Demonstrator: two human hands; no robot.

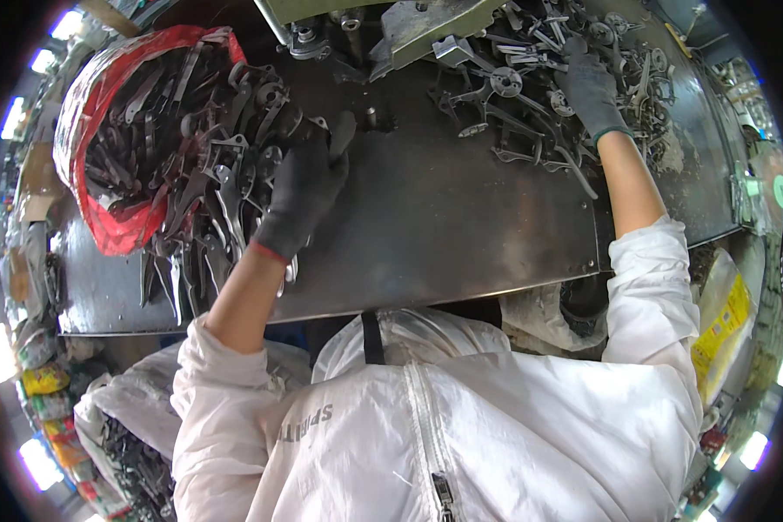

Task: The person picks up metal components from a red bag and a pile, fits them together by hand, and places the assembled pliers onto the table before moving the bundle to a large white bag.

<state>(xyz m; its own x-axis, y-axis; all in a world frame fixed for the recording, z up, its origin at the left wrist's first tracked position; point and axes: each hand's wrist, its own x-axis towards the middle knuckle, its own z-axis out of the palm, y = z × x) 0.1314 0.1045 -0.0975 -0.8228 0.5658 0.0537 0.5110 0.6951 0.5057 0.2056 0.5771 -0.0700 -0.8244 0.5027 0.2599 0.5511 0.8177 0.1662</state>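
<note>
left hand [303,191]: by dark levers [226,187], near counter [426,226] left edge | right hand [590,91]: on castings [506,83], far right corner | both grips: can't tell

Right hand [590,91] partly hiding metal parts [560,103], left hand [300,196] covering its own grip, machine [422,30] running past the top edge, jacket [348,435] running past the bottom

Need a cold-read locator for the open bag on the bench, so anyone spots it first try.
Start at the dark metal bench and go to its left end, past the gloved left hand. There sits an open plastic bag full of metal parts. Bright red edging sets it apart from the grey loose parts beside it.
</note>
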